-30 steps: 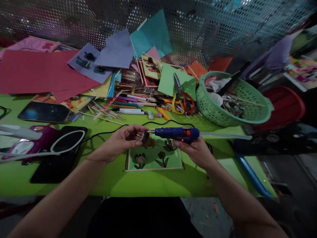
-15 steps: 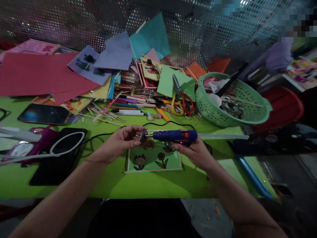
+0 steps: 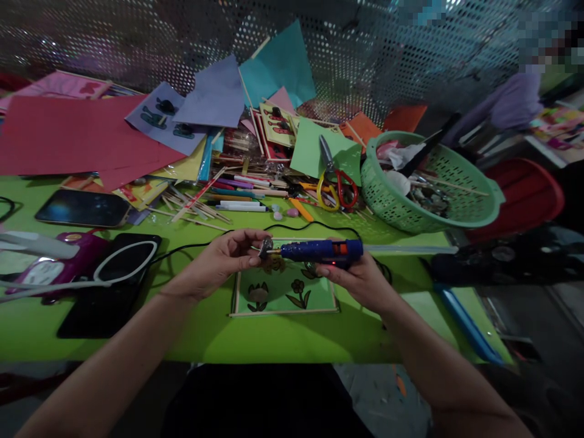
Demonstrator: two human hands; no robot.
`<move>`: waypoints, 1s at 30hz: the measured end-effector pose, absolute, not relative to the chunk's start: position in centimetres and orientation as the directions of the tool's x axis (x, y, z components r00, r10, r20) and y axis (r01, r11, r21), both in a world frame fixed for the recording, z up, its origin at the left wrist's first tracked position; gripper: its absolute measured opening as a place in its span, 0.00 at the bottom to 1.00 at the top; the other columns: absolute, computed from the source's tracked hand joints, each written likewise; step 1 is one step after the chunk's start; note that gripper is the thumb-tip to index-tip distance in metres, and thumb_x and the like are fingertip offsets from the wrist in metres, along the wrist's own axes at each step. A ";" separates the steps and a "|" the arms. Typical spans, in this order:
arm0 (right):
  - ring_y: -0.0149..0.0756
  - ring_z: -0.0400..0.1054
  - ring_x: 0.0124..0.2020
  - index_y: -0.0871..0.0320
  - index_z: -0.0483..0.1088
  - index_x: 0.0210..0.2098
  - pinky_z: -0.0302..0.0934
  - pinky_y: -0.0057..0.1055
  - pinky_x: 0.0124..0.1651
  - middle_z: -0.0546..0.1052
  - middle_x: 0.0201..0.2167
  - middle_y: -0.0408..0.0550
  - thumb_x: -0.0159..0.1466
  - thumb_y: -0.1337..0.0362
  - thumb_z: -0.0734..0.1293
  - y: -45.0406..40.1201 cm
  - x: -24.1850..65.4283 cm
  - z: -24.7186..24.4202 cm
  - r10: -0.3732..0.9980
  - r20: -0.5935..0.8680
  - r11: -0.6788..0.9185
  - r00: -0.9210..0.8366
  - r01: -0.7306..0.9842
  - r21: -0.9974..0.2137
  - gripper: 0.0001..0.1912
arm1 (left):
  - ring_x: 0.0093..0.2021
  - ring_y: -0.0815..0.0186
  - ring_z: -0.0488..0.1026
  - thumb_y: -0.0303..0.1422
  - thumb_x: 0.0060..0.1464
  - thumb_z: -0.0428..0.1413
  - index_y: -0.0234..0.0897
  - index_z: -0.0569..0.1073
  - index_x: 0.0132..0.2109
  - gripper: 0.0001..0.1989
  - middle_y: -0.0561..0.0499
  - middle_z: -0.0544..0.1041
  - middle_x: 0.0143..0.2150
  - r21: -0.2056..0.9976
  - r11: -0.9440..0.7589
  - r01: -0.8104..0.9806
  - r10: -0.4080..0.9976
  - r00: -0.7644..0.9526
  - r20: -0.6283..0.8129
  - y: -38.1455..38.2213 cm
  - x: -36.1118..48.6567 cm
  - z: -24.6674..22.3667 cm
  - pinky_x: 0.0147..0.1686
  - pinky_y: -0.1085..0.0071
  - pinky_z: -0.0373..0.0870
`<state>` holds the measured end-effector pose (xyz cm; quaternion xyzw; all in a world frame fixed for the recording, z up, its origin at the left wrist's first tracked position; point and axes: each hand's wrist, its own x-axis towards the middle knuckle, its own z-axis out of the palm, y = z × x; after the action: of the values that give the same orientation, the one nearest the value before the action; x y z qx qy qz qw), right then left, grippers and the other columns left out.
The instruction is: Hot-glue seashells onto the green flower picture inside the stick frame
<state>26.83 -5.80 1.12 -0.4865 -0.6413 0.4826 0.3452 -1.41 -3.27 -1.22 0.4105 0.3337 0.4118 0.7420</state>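
Head camera: left fingers (image 3: 249,263) pinch a dark piece (image 3: 264,248), right fingers (image 3: 332,272) grip the glue gun (image 3: 308,250), part-hiding the flower card (image 3: 279,299); basket (image 3: 387,204) upper right.

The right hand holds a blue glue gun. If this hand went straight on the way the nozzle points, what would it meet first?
Most likely the small dark piece pinched in the left hand; the nozzle looks at or very near it, though depth is unclear.

The glue gun (image 3: 319,250) hides part of the green card (image 3: 278,299), and the left edge crops a white cable (image 3: 103,283).
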 end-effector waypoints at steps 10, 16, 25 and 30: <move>0.36 0.72 0.30 0.55 0.78 0.32 0.72 0.35 0.38 0.78 0.28 0.45 0.57 0.44 0.75 -5.7 27.5 3.1 0.984 0.068 0.107 -0.166 0.243 -0.964 0.21 | 0.38 0.66 0.77 0.33 0.47 0.70 0.37 0.78 0.50 0.22 0.48 0.80 0.40 0.981 0.194 -0.030 0.925 0.338 -0.172 -3.7 -2.1 -0.3 0.40 0.73 0.75; 0.39 0.71 0.31 0.54 0.77 0.30 0.71 0.37 0.35 0.77 0.28 0.46 0.59 0.44 0.75 -6.2 28.9 3.2 0.987 0.138 0.156 -0.082 0.297 -0.942 0.19 | 0.34 0.63 0.76 0.30 0.46 0.64 0.36 0.76 0.48 0.19 0.51 0.79 0.33 0.873 -0.032 0.487 0.941 0.309 -0.138 -4.9 -1.1 0.7 0.35 0.69 0.71; 0.38 0.73 0.33 0.53 0.77 0.31 0.71 0.36 0.38 0.78 0.28 0.44 0.61 0.49 0.75 -6.5 29.5 3.1 0.977 0.204 0.215 -0.070 0.280 -0.936 0.14 | 0.33 0.62 0.73 0.31 0.46 0.60 0.38 0.78 0.49 0.20 0.48 0.78 0.41 0.640 -0.201 0.742 0.938 0.335 -0.094 -4.4 -0.2 0.3 0.34 0.65 0.68; 0.39 0.75 0.36 0.51 0.79 0.35 0.73 0.36 0.40 0.80 0.33 0.44 0.62 0.51 0.75 -6.5 29.5 3.3 0.979 0.186 0.201 -0.079 0.270 -0.942 0.11 | 0.33 0.61 0.74 0.32 0.48 0.60 0.37 0.78 0.51 0.21 0.46 0.79 0.46 0.588 -0.240 0.772 0.924 0.368 -0.106 -4.4 0.2 0.5 0.36 0.63 0.69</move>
<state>29.52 -6.47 3.27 -0.5003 -0.6245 0.3864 0.4587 0.22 -4.38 0.49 0.7762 0.5462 0.1326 0.2854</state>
